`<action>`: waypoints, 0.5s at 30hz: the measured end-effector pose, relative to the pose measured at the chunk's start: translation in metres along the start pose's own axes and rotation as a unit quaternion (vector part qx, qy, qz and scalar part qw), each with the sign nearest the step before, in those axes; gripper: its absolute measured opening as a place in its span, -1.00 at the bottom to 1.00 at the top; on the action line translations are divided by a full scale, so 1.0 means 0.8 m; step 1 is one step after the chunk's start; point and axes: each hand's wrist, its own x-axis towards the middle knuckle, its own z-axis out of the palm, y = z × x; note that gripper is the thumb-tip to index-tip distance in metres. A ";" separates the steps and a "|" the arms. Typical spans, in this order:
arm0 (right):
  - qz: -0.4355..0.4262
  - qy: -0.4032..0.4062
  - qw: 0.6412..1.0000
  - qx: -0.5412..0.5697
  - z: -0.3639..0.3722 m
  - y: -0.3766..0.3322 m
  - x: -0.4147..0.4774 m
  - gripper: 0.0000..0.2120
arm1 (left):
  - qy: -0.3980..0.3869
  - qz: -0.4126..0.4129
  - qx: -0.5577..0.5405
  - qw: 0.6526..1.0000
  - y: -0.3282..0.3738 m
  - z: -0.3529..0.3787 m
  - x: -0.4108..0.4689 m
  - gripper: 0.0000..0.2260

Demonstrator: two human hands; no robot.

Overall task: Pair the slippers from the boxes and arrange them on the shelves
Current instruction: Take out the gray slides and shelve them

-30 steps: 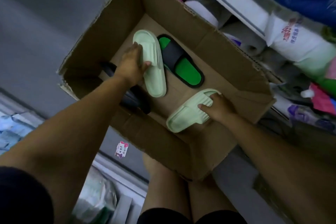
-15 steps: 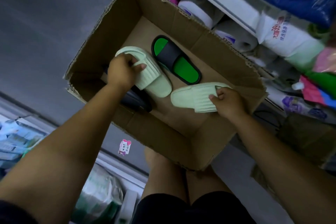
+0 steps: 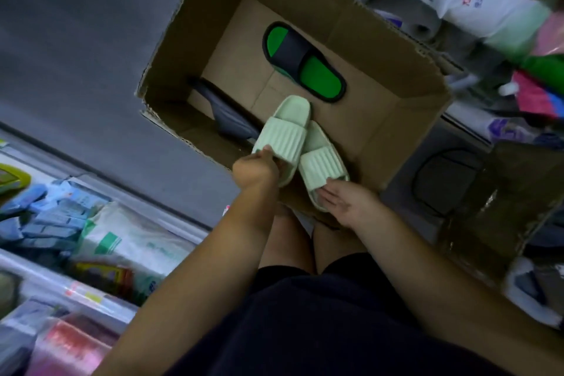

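Two pale green ribbed slippers are held side by side above the near end of an open cardboard box [image 3: 171, 49]. My left hand [image 3: 254, 169] grips the left pale green slipper [image 3: 283, 134] at its near end. That slipper overlaps the right pale green slipper [image 3: 323, 166], whose near end rests against the straight fingers of my right hand [image 3: 345, 203]. On the box floor lie a black slipper with a bright green insole [image 3: 305, 65] and a dark grey slipper [image 3: 227, 114].
A second cardboard box [image 3: 476, 223] stands to the right with a dark slipper shape [image 3: 445, 181] beside it. Low shelves with packaged goods [image 3: 122, 241] run along the left. Shelves with bags and rolls [image 3: 476, 6] line the upper right. Grey floor [image 3: 76, 55] lies left of the box.
Both hands lifted the pale green slippers off the box floor and brought them together at the box's near end. The right hand's fingers went from gripping to lying straight.
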 end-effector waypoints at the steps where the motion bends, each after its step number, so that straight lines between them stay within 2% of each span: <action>1: -0.012 -0.003 1.000 -0.012 -0.005 0.007 0.001 -0.62 | -0.016 0.002 0.009 1.000 -0.012 0.000 0.003 -0.79; 3: -0.064 0.017 0.995 -0.079 -0.017 0.014 0.005 -0.61 | -0.055 0.022 0.032 0.998 -0.027 -0.002 0.011 -0.79; 4: -0.090 0.033 0.984 -0.148 -0.025 0.016 0.007 -0.59 | -0.061 0.054 0.072 0.994 -0.030 -0.007 0.012 -0.79; 7: -0.147 0.044 0.910 -0.385 -0.040 0.015 0.010 -0.59 | -0.016 0.200 0.229 0.952 -0.026 -0.025 0.007 -0.79; 10: -0.260 0.071 0.838 -0.474 -0.039 0.001 0.011 -0.66 | 0.003 0.297 0.283 0.912 -0.022 -0.037 0.013 -0.68; 12: -0.337 0.101 0.795 -0.493 -0.034 -0.017 0.014 -0.51 | -0.030 0.320 0.332 0.887 -0.021 -0.038 0.022 -0.50; 13: -0.347 0.105 0.784 -0.504 -0.030 -0.027 0.016 -0.38 | -0.061 0.311 0.363 0.877 -0.020 -0.037 0.026 -0.40; 15: -0.290 0.084 0.801 -0.518 -0.023 -0.042 0.021 -0.07 | -0.123 0.280 0.413 0.858 -0.012 -0.031 0.033 -0.21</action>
